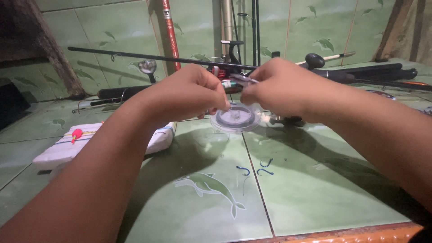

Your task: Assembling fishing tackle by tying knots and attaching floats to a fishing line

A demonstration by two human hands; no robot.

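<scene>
My left hand (189, 92) and my right hand (279, 85) meet in the middle above the green tiled floor. Between their fingertips hangs a clear round spool of fishing line (236, 118), tilted toward me. My left fingers pinch at its upper left edge. My right fingers are closed on a small metal piece (245, 80) just above the spool. The line itself is too thin to see. Behind my hands lies a black fishing rod (148, 57) with a reel (229, 67).
Three blue hooks (258, 168) lie on the tile in front. A white foam block (63, 146) with rigs and a red float sits left. More rods and dark handles (369, 72) lie at the back right, and others lean on the tiled wall.
</scene>
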